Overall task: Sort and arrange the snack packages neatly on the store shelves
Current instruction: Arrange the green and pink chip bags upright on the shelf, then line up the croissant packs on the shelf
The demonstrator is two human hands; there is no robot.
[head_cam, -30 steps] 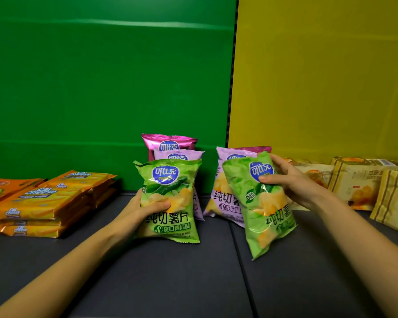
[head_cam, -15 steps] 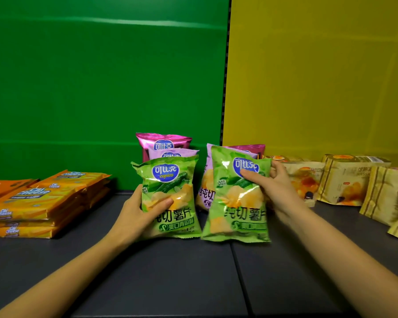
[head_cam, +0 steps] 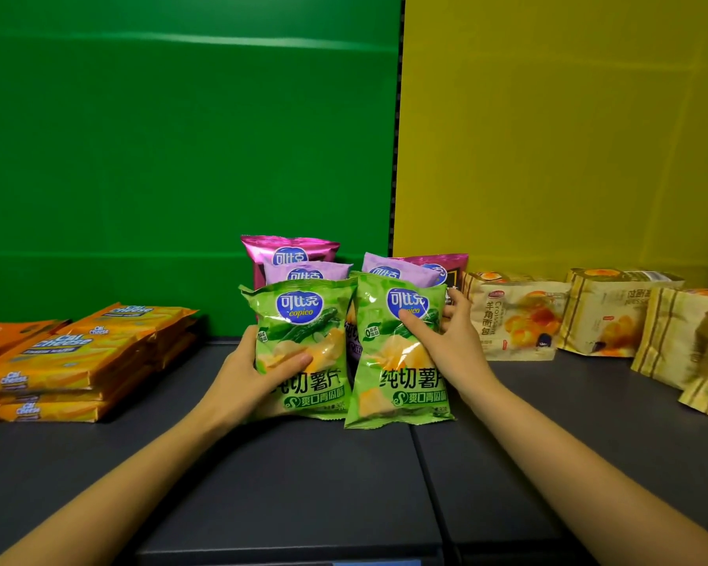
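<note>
Two green chip bags stand upright side by side on the dark shelf [head_cam: 287, 484]. My left hand [head_cam: 258, 369] grips the left green bag [head_cam: 303, 320] by its left edge, thumb across the front. My right hand [head_cam: 446, 345] holds the right green bag [head_cam: 401, 386] by its right edge, thumb on the front. Behind them stand a pink bag [head_cam: 289, 249], a lilac bag [head_cam: 307, 271], another lilac bag [head_cam: 389, 269] and a further pink bag [head_cam: 446, 267], mostly hidden.
Stacks of orange cheese wafer packs [head_cam: 70, 353] lie at the left. Beige croissant packages [head_cam: 516, 316] and more striped bread packs [head_cam: 687, 341] stand at the right. Green [head_cam: 180, 136] and yellow [head_cam: 569, 136] back panels close the shelf behind.
My right hand swung the tilted green bag upright and moved it left, standing it beside the left green bag. The left hand kept its hold with little movement.
</note>
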